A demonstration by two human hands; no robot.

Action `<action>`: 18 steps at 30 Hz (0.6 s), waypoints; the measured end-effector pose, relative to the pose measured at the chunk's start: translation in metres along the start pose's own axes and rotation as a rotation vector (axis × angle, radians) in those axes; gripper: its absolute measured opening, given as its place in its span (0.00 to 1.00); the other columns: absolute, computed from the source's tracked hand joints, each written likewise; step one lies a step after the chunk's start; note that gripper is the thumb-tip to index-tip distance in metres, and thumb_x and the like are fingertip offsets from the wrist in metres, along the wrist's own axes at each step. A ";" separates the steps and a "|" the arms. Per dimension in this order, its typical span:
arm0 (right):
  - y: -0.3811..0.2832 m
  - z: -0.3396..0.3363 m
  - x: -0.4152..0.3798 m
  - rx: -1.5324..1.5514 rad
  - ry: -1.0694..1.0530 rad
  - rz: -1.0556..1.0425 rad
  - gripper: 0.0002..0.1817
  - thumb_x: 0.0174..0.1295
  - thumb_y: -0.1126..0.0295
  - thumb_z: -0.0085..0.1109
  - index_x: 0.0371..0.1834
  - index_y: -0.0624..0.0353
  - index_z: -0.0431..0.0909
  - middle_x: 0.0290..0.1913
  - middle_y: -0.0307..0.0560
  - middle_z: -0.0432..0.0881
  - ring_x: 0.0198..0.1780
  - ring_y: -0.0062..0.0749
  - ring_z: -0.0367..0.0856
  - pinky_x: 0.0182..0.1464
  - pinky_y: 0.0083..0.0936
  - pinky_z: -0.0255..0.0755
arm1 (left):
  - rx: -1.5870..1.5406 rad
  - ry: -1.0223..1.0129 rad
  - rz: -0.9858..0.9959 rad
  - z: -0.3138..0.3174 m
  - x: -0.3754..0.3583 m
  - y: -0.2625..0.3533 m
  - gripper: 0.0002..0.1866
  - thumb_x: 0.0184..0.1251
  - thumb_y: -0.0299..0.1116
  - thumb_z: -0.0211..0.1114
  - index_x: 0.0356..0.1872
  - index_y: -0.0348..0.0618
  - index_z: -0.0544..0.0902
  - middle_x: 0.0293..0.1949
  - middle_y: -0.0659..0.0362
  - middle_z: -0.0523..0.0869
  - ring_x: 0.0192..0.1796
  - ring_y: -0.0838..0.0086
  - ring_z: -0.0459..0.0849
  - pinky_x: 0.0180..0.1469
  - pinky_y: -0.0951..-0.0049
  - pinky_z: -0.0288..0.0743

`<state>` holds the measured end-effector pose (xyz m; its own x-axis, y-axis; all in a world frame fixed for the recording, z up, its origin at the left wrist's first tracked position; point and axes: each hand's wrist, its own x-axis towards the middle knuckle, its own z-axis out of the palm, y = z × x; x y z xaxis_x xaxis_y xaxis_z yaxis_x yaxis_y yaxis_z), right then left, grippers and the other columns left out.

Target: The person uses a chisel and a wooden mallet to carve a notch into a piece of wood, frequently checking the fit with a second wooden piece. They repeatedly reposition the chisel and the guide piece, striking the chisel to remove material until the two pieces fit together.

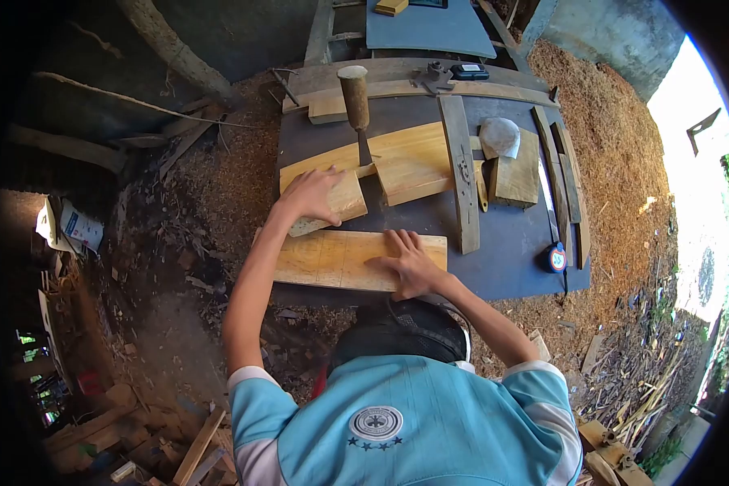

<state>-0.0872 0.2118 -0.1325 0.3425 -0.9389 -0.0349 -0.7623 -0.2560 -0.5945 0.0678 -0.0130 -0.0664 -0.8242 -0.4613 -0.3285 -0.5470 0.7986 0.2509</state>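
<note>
Basically, L hand (309, 197) lay palm-down on the yellow wood piece (348, 196), left of ctr in the frame, its arm reaching up from lower left; fingers spread loosely over the top, not clenched. R hand (413, 266), elbow bent out to the right, rested on the rt part of the flat plank (324, 261), just below that piece; fingers splayed too, on the face, pointing up-left. Plank was smooth-looking, pale yellow w/ faint cross lines, long & rectangular. Upper ctr: chisel (354, 97) stood near-upright, thick round wooden handle, flat dark metal blade, by a notch in the curved yellow wood. Rt of that, a rough grey batten (462, 174) & a squared block (514, 176) w/ a whitish rounded lump (500, 138), all on the dark, flat tabletop (502, 271). Tape measure (556, 257) sat near the tabletop's lower rt corner.
</note>
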 end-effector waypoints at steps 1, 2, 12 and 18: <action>0.003 0.004 0.003 0.026 0.005 -0.012 0.46 0.22 0.57 0.73 0.57 0.34 0.70 0.64 0.71 0.53 0.64 0.68 0.50 0.67 0.53 0.40 | -0.002 0.009 0.004 0.001 0.000 0.000 0.51 0.23 0.42 0.76 0.61 0.41 0.68 0.63 0.46 0.65 0.58 0.54 0.72 0.60 0.65 0.67; 0.005 0.007 0.004 0.002 0.033 -0.022 0.46 0.22 0.56 0.73 0.58 0.34 0.69 0.65 0.69 0.53 0.66 0.65 0.49 0.67 0.54 0.39 | -0.002 0.019 0.006 0.003 0.000 -0.001 0.51 0.22 0.42 0.76 0.61 0.40 0.68 0.63 0.46 0.66 0.57 0.55 0.73 0.60 0.66 0.67; 0.037 -0.012 -0.019 -0.263 0.404 0.004 0.52 0.24 0.46 0.74 0.62 0.49 0.66 0.65 0.57 0.58 0.67 0.53 0.52 0.65 0.48 0.47 | 0.011 -0.001 -0.010 0.010 -0.003 -0.002 0.53 0.24 0.43 0.77 0.63 0.43 0.65 0.65 0.48 0.63 0.62 0.53 0.68 0.62 0.62 0.66; 0.065 -0.022 -0.050 0.142 0.625 0.689 0.67 0.27 0.45 0.76 0.68 0.62 0.41 0.59 0.65 0.64 0.62 0.56 0.61 0.60 0.45 0.58 | 0.052 0.025 -0.012 0.022 -0.005 0.002 0.54 0.26 0.43 0.77 0.64 0.44 0.63 0.65 0.47 0.62 0.63 0.47 0.64 0.63 0.60 0.64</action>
<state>-0.1661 0.2367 -0.1516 -0.5469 -0.8372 -0.0027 -0.5988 0.3935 -0.6975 0.0744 -0.0005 -0.0843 -0.8211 -0.4801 -0.3087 -0.5494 0.8114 0.1995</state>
